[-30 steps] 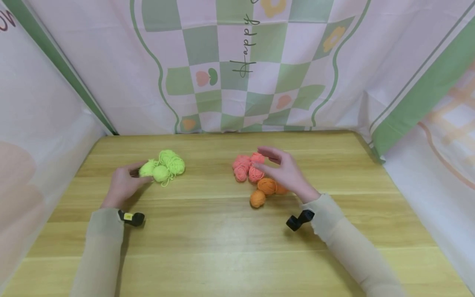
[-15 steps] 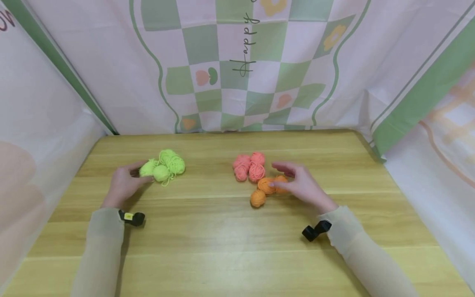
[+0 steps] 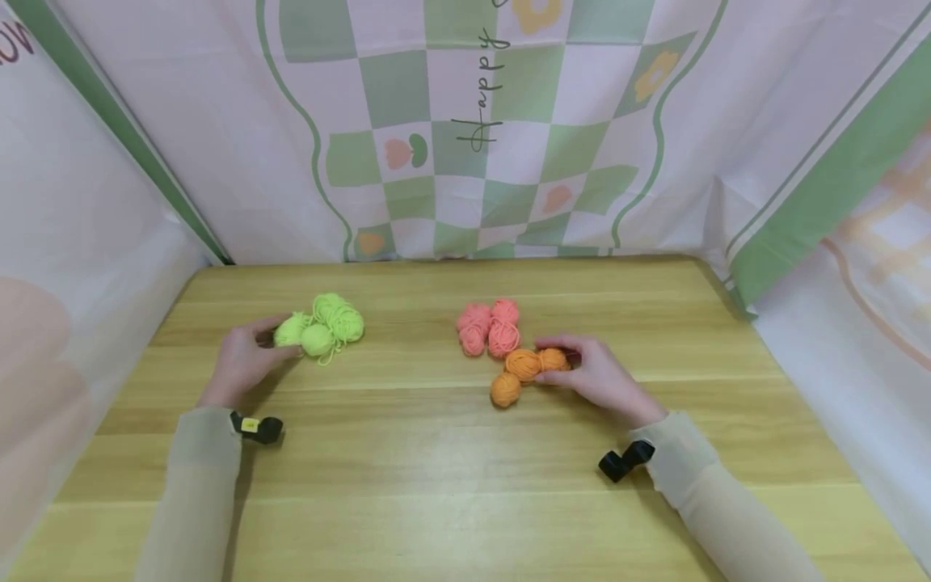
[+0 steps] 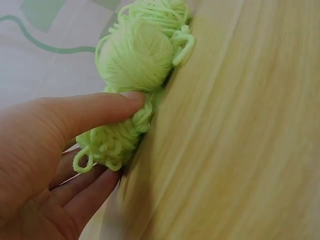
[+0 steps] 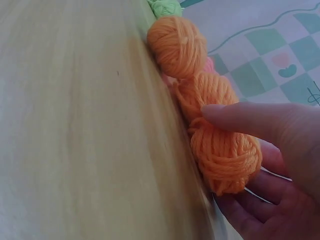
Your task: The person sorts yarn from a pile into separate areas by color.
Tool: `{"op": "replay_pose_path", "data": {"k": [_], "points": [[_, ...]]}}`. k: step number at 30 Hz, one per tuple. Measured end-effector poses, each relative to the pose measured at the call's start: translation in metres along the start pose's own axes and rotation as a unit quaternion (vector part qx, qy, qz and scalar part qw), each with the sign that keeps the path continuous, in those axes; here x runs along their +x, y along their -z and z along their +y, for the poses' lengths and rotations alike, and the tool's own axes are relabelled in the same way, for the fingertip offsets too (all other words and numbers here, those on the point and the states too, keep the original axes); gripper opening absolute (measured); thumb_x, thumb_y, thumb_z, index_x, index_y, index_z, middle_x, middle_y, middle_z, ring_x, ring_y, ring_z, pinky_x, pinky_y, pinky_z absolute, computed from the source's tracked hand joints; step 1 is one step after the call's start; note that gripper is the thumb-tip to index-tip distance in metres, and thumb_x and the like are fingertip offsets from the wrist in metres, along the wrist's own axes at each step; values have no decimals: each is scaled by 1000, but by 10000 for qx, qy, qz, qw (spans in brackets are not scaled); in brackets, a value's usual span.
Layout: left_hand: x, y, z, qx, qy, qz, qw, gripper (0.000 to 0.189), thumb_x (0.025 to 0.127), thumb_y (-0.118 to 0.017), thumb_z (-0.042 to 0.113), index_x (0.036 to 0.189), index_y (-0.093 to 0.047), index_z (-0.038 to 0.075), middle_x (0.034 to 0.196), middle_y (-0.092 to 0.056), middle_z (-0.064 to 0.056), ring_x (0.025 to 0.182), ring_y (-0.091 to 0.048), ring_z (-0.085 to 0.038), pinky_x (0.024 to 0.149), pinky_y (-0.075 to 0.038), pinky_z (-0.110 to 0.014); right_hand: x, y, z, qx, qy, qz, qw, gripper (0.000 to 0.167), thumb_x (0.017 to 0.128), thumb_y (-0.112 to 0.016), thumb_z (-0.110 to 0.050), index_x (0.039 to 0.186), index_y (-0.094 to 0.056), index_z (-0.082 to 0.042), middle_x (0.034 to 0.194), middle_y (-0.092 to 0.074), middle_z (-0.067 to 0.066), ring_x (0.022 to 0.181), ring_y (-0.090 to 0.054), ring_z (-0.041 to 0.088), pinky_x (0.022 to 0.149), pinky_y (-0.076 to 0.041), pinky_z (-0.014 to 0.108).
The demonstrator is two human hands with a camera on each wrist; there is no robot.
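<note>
On the left of the table, my left hand [image 3: 243, 364] holds the nearest lime-green yarn ball [image 4: 107, 142], thumb on its near side and fingers behind it. Against that ball lie a smooth round green ball [image 3: 316, 340] and a larger, looser green one [image 3: 339, 318]. My right hand [image 3: 600, 376] grips the rightmost orange yarn ball [image 5: 227, 160], its thumb across the top and the other fingers curled around the far side. A middle orange ball [image 3: 522, 365] and a small round orange ball [image 3: 505, 390] continue the row to the left.
Pink yarn balls [image 3: 503, 327] sit just behind the orange ones, between the two hands. The wooden table [image 3: 436, 485] ends at a checked fabric backdrop [image 3: 465, 194], with cloth walls on both sides. Each wrist wears a black camera [image 3: 627, 461].
My right hand has drawn back from the pink yarn, moved right and toward me, and taken hold of the rightmost orange yarn ball. The left hand stays on the green yarn.
</note>
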State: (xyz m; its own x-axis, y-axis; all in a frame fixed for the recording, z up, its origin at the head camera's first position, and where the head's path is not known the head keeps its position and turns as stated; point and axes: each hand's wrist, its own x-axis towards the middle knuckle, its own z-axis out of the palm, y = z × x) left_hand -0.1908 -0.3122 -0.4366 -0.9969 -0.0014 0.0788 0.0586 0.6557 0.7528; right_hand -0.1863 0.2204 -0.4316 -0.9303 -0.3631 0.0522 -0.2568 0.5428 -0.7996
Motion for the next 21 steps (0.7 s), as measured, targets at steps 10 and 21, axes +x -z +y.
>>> {"op": "replay_pose_path", "data": {"k": [10,21], "points": [[-9,9,3,-527,-42,-176,9984,80,86,-85,25,150,-46,0,142,-53,-28,123,-56,-43,104,-46,-55,0,-1,3,27,-134,-6,9999,55,82,-88,-21,131,-68,-5,128,-67,10,105,-65,21,88,-53,26],[-9,9,41,171,-452,62,9988,77,87,-84,35,151,-49,9,148,-50,-23,131,-47,-50,106,-41,-62,0,0,5,70,-123,-13,9999,55,83,-88,-22,131,-68,-5,129,-67,11,106,-66,22,88,-54,25]]}}
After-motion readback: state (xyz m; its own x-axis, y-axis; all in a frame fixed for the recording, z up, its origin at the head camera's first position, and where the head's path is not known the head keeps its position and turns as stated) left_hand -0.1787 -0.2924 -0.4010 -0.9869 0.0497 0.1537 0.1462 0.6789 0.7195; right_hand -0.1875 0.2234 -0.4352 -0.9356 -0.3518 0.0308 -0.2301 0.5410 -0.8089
